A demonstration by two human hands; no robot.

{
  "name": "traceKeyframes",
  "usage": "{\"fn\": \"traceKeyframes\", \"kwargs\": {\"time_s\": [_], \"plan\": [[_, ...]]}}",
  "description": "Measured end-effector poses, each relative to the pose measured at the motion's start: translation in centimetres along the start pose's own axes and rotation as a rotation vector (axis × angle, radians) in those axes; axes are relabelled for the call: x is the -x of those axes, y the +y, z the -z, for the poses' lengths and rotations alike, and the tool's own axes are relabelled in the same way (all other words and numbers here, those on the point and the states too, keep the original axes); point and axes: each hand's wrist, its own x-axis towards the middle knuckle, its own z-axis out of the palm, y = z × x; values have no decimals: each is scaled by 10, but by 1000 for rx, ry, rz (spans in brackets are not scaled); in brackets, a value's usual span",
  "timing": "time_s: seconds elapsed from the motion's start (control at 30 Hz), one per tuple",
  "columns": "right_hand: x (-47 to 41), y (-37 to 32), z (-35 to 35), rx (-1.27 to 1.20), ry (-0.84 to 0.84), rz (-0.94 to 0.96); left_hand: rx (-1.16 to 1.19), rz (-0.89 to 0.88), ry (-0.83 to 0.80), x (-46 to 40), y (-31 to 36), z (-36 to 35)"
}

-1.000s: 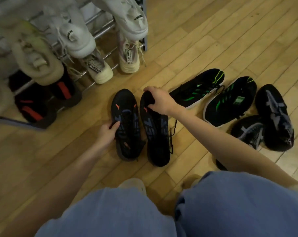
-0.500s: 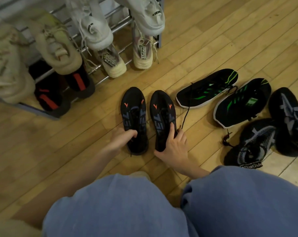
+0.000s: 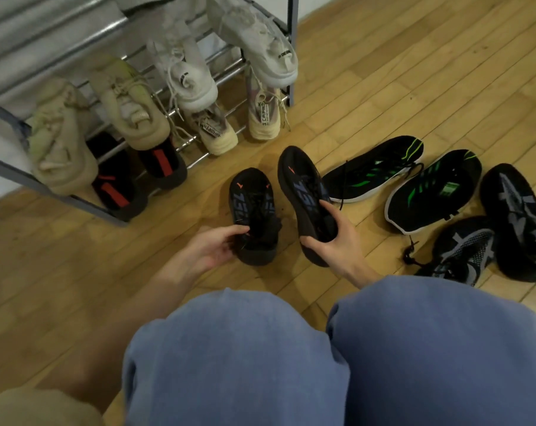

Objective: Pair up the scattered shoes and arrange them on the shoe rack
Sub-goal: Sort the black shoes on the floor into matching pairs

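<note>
- Shoe rack (image 3: 196, 158) at far left, loaded with pale and black-red shoes.
- Left hand (image 3: 213, 249) gripping heel of left black shoe (image 3: 254, 210), on the wooden floor (image 3: 383, 87).
- Right hand (image 3: 331, 238) clasping right black shoe (image 3: 303, 192), toe tilted up.
- Green-striped pair (image 3: 408, 179), then grey-patterned pair (image 3: 506, 222), on floor at right.

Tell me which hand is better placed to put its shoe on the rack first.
Left, probably. The left hand grips its shoe on the side where the rack stands. The right hand holds its shoe farther over, beside the green pair.
</note>
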Motion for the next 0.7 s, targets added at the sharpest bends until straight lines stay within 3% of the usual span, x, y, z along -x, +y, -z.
{"fn": "traceKeyframes", "kwargs": {"time_s": [0.33,0.7], "plan": [[-26,-56,52,-50,377,291,-140,-418,-123,54,49,-10],[-80,-174,99,-81,437,632,-90,-961,174,133,142,16]]}}
